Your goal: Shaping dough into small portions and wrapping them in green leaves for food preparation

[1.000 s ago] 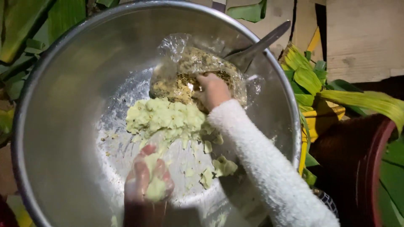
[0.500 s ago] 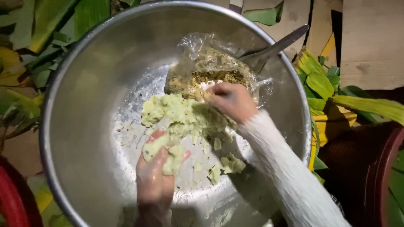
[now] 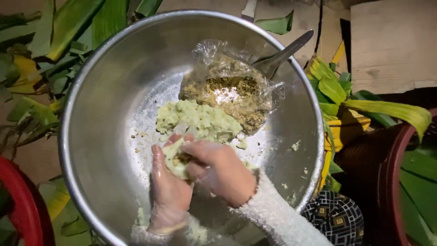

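The soft pale-green lump of mashed paste (image 3: 175,157) is sitting cupped in the gloved left hand (image 3: 167,189), while the gloved right hand (image 3: 221,171) is pressing a pinch of brown crumbly filling into its middle. Both grips are closing narrowly around that lump, over the near part of the large round steel bowl (image 3: 91,136). The paste is looking moist, grainy and easily torn, so too hard a squeeze is likely to split it and let the filling spill out; bits are also sticking to the thin gloves. The larger pale-green mound of paste (image 3: 198,120) is lying in the bowl's middle, touching the clear plastic bag of brown filling (image 3: 227,93) on its far side, where a metal spoon (image 3: 282,54) is resting against the rim.
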